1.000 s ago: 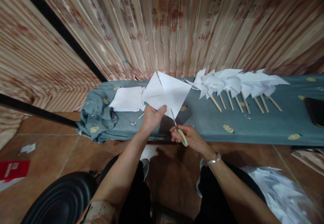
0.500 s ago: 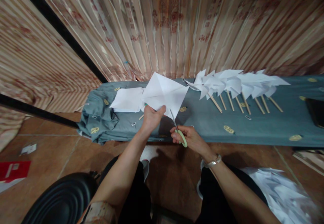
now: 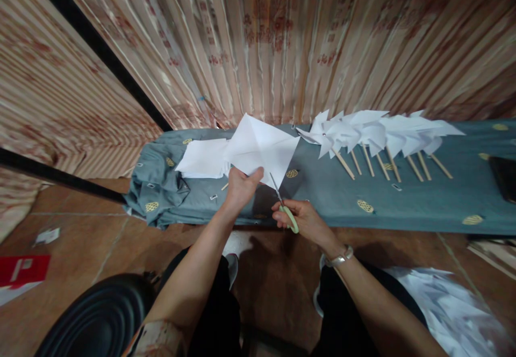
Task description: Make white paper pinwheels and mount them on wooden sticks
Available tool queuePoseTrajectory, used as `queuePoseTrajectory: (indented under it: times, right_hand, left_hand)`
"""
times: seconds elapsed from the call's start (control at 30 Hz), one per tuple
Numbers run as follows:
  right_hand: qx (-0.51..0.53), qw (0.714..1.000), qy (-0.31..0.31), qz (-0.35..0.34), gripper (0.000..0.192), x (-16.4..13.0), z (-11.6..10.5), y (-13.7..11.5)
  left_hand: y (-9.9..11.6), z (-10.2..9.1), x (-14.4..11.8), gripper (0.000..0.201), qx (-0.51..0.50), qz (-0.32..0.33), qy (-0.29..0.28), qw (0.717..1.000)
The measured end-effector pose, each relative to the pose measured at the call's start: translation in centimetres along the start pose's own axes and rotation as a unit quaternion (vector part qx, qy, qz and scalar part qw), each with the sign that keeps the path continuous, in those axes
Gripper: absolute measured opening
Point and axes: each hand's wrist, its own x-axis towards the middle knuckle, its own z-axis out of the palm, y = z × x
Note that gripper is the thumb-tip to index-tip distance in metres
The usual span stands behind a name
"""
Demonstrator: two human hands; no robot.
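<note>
A white square sheet of paper [image 3: 262, 144] with fold creases is held up over the bench by my left hand [image 3: 243, 187], thumb on top at its near edge. Fingers of my right hand [image 3: 300, 217] are closed round the green handles of a pair of scissors [image 3: 289, 219]. The scissors' blades lie at the sheet's near corner, one of them over the paper. To the left, a stack of white paper [image 3: 202, 158] rests on the cloth. Several white paper pinwheels [image 3: 373, 133] on wooden sticks lie overlapping in a row at the right.
A grey-green cloth with pineapple prints covers the long bench [image 3: 334, 201]. A dark flat object [image 3: 503, 177] lies at its right end. Below are a round black stool [image 3: 97, 316], a red packet [image 3: 24, 270] and a heap of white paper pieces [image 3: 447, 308]. Behind hangs a patterned curtain [image 3: 266, 40].
Almost nothing differs. The sheet, the scissors and both hands keep nearly the same place, with only a slight shift of the whole view.
</note>
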Motion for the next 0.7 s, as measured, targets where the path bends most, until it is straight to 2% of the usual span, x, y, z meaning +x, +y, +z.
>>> queuePoseTrajectory:
  times: [0.47,0.7]
  right_hand:
    - [0.019,1.000,0.013,-0.007,0.040,-0.11,0.02,-0.43]
    - [-0.006,1.000,0.016,-0.017,0.037,0.03,-0.03,-0.21]
  left_hand:
    - [-0.35,0.49,-0.55,0.015,-0.032,-0.025,-0.026,0.999]
    - [-0.41,0.35,-0.45,0.021,-0.039,-0.003,-0.026,0.999]
